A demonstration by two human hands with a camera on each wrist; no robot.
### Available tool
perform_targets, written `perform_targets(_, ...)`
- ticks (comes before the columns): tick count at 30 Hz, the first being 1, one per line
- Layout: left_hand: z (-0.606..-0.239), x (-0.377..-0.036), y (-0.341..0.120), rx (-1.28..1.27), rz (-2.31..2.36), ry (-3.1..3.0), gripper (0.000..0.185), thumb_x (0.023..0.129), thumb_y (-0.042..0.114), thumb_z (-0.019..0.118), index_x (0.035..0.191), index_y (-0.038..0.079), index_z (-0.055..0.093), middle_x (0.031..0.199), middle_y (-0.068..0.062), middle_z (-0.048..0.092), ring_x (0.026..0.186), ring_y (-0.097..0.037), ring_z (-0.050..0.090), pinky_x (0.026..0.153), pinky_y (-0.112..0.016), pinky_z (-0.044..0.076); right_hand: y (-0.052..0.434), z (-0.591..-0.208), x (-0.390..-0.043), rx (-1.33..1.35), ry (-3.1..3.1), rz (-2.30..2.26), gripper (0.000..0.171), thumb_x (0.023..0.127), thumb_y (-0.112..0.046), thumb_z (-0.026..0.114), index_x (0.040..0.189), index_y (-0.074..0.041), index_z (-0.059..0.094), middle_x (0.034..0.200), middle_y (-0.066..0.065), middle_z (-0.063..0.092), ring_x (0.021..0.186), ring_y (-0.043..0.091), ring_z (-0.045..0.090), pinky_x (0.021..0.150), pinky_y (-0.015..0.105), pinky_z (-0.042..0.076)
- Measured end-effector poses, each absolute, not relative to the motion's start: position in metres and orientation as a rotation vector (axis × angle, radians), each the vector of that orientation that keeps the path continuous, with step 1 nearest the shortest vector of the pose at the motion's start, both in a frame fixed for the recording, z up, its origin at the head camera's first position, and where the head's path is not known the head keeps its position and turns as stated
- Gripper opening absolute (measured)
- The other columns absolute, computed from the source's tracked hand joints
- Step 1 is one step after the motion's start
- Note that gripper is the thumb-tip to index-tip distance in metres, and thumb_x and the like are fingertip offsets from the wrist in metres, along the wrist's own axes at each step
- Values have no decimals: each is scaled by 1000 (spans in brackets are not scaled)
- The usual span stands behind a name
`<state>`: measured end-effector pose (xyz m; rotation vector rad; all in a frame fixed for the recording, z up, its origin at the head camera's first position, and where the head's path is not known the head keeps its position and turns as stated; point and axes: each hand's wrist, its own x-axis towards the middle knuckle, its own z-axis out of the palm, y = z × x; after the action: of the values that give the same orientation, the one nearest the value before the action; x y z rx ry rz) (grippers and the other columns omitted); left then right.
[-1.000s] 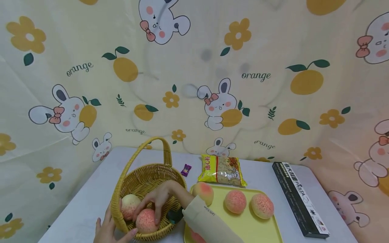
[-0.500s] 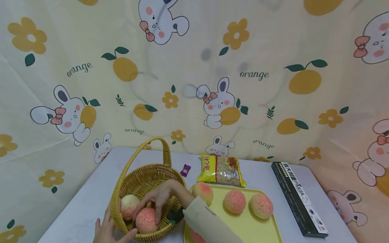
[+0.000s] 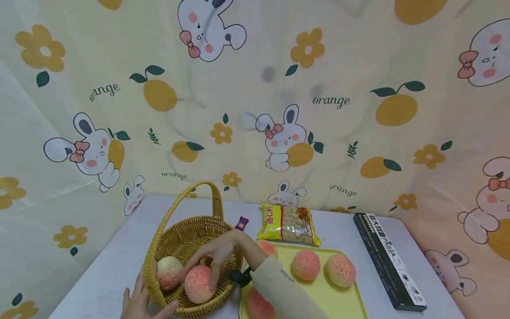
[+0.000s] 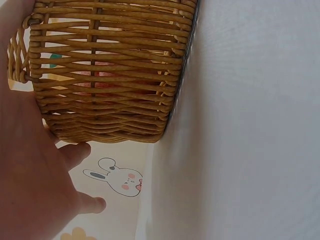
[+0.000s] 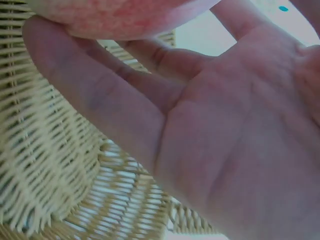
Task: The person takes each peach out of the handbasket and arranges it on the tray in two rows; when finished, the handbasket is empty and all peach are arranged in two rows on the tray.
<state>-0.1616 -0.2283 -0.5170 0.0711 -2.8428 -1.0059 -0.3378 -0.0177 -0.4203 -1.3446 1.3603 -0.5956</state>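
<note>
The right hand [image 3: 223,254] reached into the wicker basket [image 3: 187,241] with its fingers spread and lightly bent over a pink peach [image 3: 199,284], the fingertips [image 3: 213,283] touching its top and side; the right wrist view showed the same peach [image 5: 120,17] resting against the fingers, the palm open, so the hold looked loose rather than a firm clasp; a second, paler peach [image 3: 169,273] lay just beside the first, against the basket's left wall; the left hand [image 3: 139,301] pressed on the outside of the basket at its near left edge, thumb and fingers fairly straight, and the left wrist view showed that hand [image 4: 35,185] flat against the woven wall [image 4: 105,75], holding nothing. The basket stood on a white table [image 3: 119,261], its handle upright; just to its right lay a yellow tray [image 3: 342,301] carrying four more peaches, one [image 3: 306,265] near the tray's middle; behind the tray lay a yellow packet of dried pasta [image 3: 288,223], a small purple sweet [image 3: 241,223] near the basket, and a long black pasta box [image 3: 388,259] along the table's right side.
</note>
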Motion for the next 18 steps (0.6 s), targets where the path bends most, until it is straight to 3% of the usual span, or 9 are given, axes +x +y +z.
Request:
perform_targets(7,-516,-162,-227,45,-999,-2814,105,83,48,74,158,0,19,153,-33,17,129,-65,33,87,-89,13,12,-411,-341,-1459,1404,-649,73,86,7,71,150,4,38,153,22,39,124,-3,46,102,26,46)
perform_targets(14,-516,-162,-228,79,-981,-2843,109,82,49,74,159,1,14,154,-34,14,129,-66,31,89,-88,12,41,-402,-343,-1482,1390,-751,71,85,10,69,148,9,36,154,25,36,134,2,40,109,30,41)
perform_targets(18,-515,-160,-227,77,-1000,-2843,109,82,48,74,159,1,13,154,-34,14,129,-66,30,89,-89,11,60,-398,-342,-1521,1390,-790,70,84,11,70,146,11,37,151,26,40,130,4,45,108,33,43)
